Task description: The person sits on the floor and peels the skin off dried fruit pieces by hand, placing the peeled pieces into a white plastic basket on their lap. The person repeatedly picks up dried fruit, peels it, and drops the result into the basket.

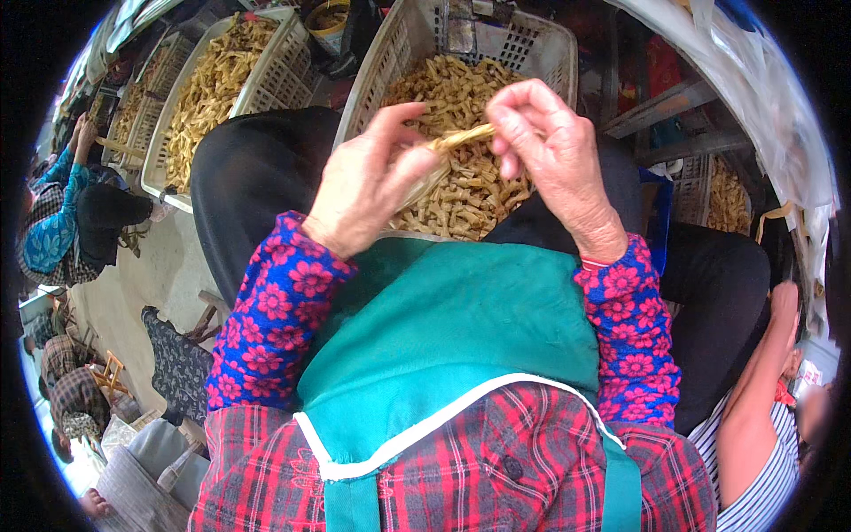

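A yellow, flexible strip (463, 136) is stretched between my two hands, twisted and bunched along its length; its exact material is not clear. My left hand (375, 176) holds its left part near the thumb, with a paler loose end hanging under the palm. Thumb and fingers of my right hand (548, 143) pinch its right end. Under both hands stands a white plastic crate (372, 80) with perforated walls. Inside it lies a heap of short, knotted yellow-brown pieces (482, 206). A teal apron (459, 306) covers my lap, close to the crate's near rim.
Left of my knee is another white crate (156, 149) heaped with similar pieces. A bucket (329, 30) stands behind it. Co-workers sit at the far left (53, 226) and lower right (751, 425). At right are a frame bar (658, 110) and plastic sheeting (771, 86).
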Demonstrator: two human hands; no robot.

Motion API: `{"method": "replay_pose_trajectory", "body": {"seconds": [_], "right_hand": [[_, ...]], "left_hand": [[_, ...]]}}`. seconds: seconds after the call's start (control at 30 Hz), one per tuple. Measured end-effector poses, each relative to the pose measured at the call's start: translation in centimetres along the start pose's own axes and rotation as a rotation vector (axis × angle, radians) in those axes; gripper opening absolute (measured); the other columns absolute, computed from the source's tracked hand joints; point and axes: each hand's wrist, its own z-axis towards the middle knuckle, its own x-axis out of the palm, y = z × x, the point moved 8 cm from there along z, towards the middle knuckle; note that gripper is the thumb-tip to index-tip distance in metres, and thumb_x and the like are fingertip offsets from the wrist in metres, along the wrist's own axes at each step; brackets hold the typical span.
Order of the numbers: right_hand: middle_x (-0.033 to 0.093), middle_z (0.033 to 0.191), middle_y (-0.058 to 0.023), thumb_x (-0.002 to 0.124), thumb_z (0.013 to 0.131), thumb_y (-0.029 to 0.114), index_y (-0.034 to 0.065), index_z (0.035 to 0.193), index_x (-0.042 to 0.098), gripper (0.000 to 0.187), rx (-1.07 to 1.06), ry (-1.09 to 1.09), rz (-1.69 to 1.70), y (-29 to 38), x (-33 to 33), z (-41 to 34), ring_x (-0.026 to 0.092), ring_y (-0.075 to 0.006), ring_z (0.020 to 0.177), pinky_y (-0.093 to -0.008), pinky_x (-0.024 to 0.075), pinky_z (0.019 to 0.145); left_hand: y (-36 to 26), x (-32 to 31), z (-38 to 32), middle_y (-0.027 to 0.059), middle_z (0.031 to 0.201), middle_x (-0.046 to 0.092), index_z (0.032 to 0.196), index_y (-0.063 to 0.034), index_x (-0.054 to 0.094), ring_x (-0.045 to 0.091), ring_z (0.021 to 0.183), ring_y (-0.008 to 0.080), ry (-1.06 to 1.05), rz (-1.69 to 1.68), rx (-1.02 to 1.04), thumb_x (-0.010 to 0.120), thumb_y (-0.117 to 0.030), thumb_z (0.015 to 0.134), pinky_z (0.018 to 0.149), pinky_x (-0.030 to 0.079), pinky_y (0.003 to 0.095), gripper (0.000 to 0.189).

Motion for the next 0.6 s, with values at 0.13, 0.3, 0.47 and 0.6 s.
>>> {"method": "replay_pose_trajectory", "body": {"seconds": [0.13,0.3,0.47,0.6], "right_hand": [[0.068,0.077,-0.0002,0.067,0.103,0.017,0.0021,0.109,0.071,0.016,-0.185,0.051,-0.23,1.0,1.1,-0.2,0.061,-0.0056,0.062,-0.0233,0.0492,0.056],[0.067,0.075,0.0003,0.066,0.103,0.017,0.0031,0.105,0.071,0.015,-0.307,-0.014,-0.285,2.7,0.1,0.6,0.06,-0.0055,0.062,-0.0233,0.0493,0.057],[0.067,0.075,-0.0017,0.067,0.103,0.017,0.0039,0.103,0.07,0.013,-0.578,-0.158,-0.482,6.1,-2.3,3.6,0.062,-0.007,0.061,-0.0249,0.0492,0.055],[0.068,0.075,-0.0053,0.067,0.102,0.021,0.0069,0.104,0.071,0.015,-0.742,-0.265,-0.597,7.2,-3.2,8.1,0.065,-0.0127,0.059,-0.0287,0.0501,0.055]], "left_hand": [[-0.8,1.7,0.3,0.0043,0.076,0.061,0.096,-0.002,0.062,0.059,0.075,0.0138,0.165,0.037,0.047,0.058,-0.021,0.107,0.068,0.048,0.0325,0.022],[1.0,1.1,0.3,-0.0059,0.081,0.055,0.096,-0.0062,0.06,0.046,0.071,0.0024,0.267,-0.585,-0.177,0.05,-0.031,0.112,0.062,0.038,0.0197,0.031],[-2.6,-2.7,4.6,-0.0049,0.083,0.061,0.106,-0.0016,0.067,0.052,0.076,0.0026,0.028,-0.484,-0.031,0.064,-0.023,0.105,0.067,0.043,0.0203,0.022],[-2.0,-5.3,10.8,-0.0036,0.078,0.065,0.103,-0.0017,0.07,0.054,0.072,0.0026,-0.198,-0.302,0.068,0.067,-0.024,0.102,0.065,0.043,0.0217,0.022]]}}
